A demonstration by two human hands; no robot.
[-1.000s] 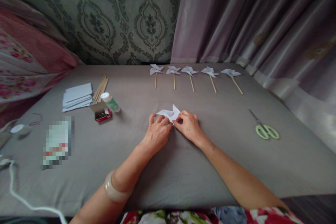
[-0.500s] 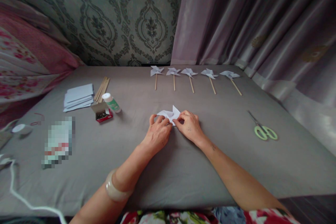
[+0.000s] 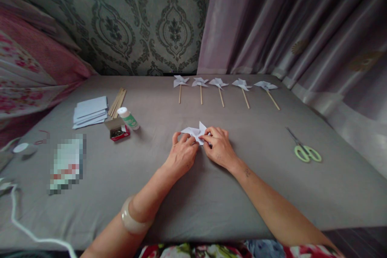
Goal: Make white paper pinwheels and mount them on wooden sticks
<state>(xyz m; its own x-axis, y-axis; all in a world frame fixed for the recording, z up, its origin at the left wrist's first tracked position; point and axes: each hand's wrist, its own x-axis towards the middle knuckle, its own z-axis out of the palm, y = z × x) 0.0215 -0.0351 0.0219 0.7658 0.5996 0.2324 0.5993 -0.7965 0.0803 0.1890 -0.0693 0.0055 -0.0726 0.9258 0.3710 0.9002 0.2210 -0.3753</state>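
Observation:
A white paper pinwheel (image 3: 196, 132) without a stick lies in the middle of the grey-covered surface, its blades folded in toward the centre. My left hand (image 3: 183, 152) grips its near left side, the fingers bent over the paper. From the right, my right hand (image 3: 218, 145) pinches the pinwheel near its centre with thumb and forefinger. The fingertips cover part of the paper, so whatever lies under them is hidden.
Several finished pinwheels (image 3: 219, 84) on sticks lie in a row at the back. Green-handled scissors (image 3: 306, 153) are at the right. Toward the left are stacked paper (image 3: 90, 111), wooden sticks (image 3: 117, 102), a glue bottle (image 3: 129, 119) and a small open box (image 3: 119, 132).
My right thumb and forefinger have shifted slightly inward over the pinwheel's centre. My left hand stays almost where it was.

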